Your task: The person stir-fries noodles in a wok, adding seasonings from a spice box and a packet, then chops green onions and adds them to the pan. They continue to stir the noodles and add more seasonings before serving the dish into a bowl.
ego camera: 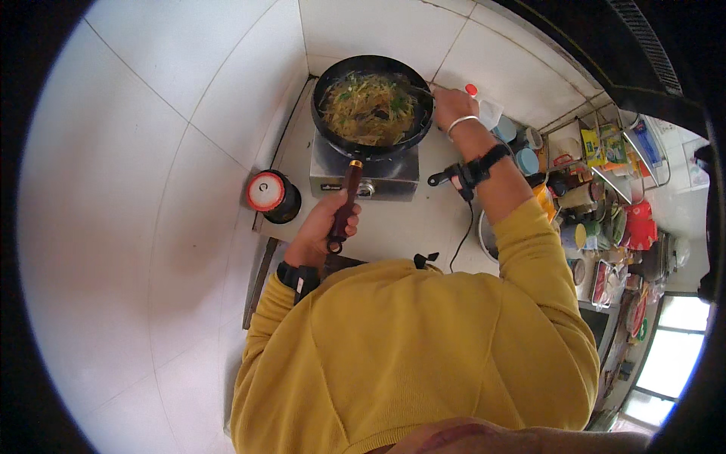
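Note:
A black wok (317, 108) stands on a metal tabletop gas stove (397, 173). It is filled with shredded food (363, 108), pale strands mixed with bits of green. My left hand (329, 218) is wrapped around the dark red-brown wok handle (347, 198), which points back towards me. At the wok's right rim my right hand (454, 108) grips a thin dark utensil (417, 89) that reaches into the food. The utensil's far end is buried in the strands, so its kind cannot be told. Both wrists wear black straps.
A black canister (283, 198) with a red-rimmed lid stands left of the stove, near the tiled wall (187, 113). Right of my right arm are jars with blue lids (527, 162), a metal bowl (486, 235) and crowded racks (612, 164). A black cable (469, 238) hangs from my right wrist strap.

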The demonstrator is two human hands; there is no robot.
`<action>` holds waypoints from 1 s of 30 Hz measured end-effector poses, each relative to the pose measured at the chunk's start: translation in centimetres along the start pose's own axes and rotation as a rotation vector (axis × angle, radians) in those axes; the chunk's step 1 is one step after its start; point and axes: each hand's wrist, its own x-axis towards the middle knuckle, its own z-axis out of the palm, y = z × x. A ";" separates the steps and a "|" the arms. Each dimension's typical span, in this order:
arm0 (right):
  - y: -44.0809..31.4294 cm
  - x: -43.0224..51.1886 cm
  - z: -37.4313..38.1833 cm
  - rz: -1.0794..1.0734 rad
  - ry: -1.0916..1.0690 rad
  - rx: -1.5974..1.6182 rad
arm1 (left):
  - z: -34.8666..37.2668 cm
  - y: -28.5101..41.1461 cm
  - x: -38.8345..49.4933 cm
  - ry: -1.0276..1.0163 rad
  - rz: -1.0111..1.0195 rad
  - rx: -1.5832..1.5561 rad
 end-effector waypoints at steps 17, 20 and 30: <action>-1.9 -0.3 0.7 -0.050 0.053 0.092 | 0.2 -0.6 0.6 0.085 -0.029 -0.066; -1.1 0.7 1.1 0.030 -0.009 -0.002 | -0.3 -0.3 0.5 0.020 -0.084 -0.037; -3.6 -3.6 0.5 -0.253 -0.088 0.030 | -0.4 -0.3 0.7 -0.025 -0.070 -0.212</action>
